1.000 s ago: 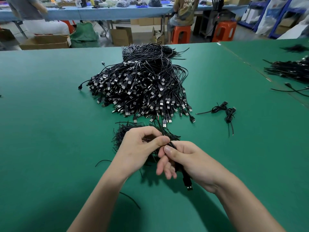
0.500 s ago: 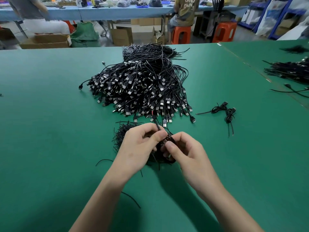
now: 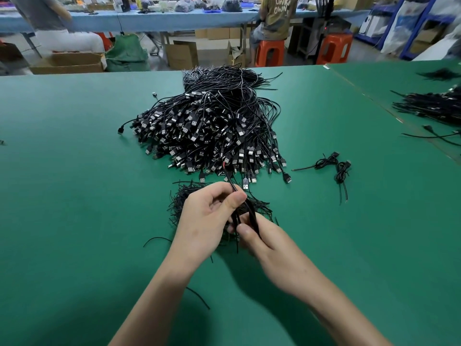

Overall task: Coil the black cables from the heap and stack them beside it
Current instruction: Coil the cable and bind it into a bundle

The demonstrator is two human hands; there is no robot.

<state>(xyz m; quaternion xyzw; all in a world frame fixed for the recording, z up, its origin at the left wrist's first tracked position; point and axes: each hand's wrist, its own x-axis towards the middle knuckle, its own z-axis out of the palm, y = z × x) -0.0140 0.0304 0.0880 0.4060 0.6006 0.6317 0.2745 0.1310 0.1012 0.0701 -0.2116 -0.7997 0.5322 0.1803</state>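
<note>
A big heap of black USB cables (image 3: 212,128) lies in the middle of the green table (image 3: 74,196). Just in front of it my left hand (image 3: 207,216) and my right hand (image 3: 259,236) hold one folded black cable (image 3: 250,213) between them. The left thumb and fingers pinch its upper end, and the right thumb presses its lower loops. Its free tip sticks up toward the heap. Two coiled cables (image 3: 334,166) lie to the right of the heap. A small pile of thin black ties (image 3: 184,198) sits under my hands, partly hidden.
Another cable pile (image 3: 434,106) lies on the neighbouring table at the right. Loose black ties (image 3: 199,298) lie near my left forearm. Beyond the far edge are cardboard boxes (image 3: 182,54), orange stools (image 3: 270,52) and seated people.
My right hand has slid back toward me and lower on the cable. The cable, bunched between both hands before, now stretches as long folded strands between them.
</note>
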